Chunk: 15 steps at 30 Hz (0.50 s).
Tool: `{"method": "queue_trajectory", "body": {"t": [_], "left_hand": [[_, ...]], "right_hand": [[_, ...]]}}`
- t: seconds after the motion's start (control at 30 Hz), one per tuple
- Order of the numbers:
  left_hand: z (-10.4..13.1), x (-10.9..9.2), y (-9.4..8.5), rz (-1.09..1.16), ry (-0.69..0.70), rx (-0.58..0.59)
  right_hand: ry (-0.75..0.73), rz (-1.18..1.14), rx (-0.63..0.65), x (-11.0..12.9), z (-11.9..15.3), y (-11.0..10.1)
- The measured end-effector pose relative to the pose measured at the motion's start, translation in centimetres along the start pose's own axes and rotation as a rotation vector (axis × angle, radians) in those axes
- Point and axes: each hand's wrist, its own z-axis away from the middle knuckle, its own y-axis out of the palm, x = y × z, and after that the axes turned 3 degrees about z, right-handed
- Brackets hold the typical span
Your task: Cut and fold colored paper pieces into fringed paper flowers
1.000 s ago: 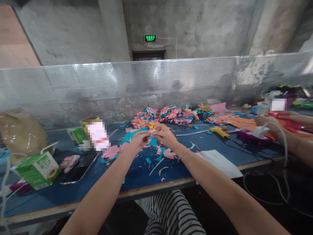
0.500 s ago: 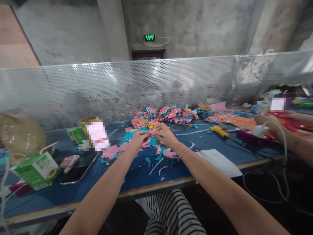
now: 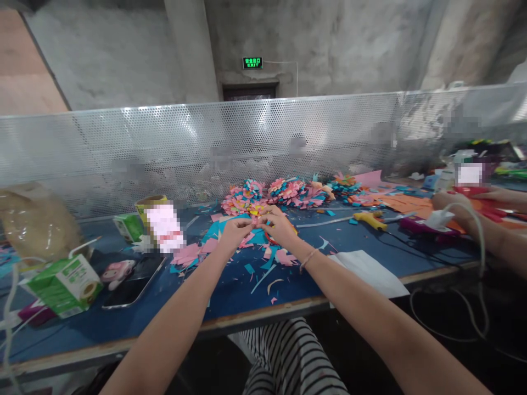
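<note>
Both hands meet above the middle of the blue table (image 3: 230, 304). My left hand (image 3: 236, 231) pinches the left side of a small pink paper piece (image 3: 256, 221), and my right hand (image 3: 278, 226) pinches its right side; its exact shape is too small to tell. Beneath and around the hands lie pink paper scraps (image 3: 188, 253) and a blue paper sheet (image 3: 218, 226). A round red-rimmed thing is partly hidden behind my right hand. Just beyond stand clusters of pink, blue and yellow paper flowers (image 3: 291, 189).
A yellow glue gun (image 3: 370, 220) with a black cord lies to the right, near a white sheet (image 3: 368, 271). At left are a phone (image 3: 127, 293), a green drink carton (image 3: 61, 285) and a plastic bag (image 3: 37, 222). Another person's hands (image 3: 457, 211) work at far right.
My fingers have shifted slightly around the pink paper piece, which shows a little more between them. The co-worker's hands moved a little; the table things stay in place.
</note>
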Motion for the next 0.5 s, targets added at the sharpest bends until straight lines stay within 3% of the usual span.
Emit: {"method": "queue_trajectory", "body": {"t": [0.17, 0.33, 0.5], "left_hand": [[0.09, -0.35, -0.08, -0.066, 0.06, 0.036], [0.25, -0.78, 0.03, -0.13, 0.091, 0.02], [0.29, -0.65, -0.02, -0.205, 0.15, 0.054]], "right_hand": [[0.058, -0.056, 0.003, 0.22, -0.04, 0.01], [0.244, -0.279, -0.014, -0.04, -0.17, 0.52], [0.336, -0.407, 0.008, -0.47, -0.27, 0.76]]}}
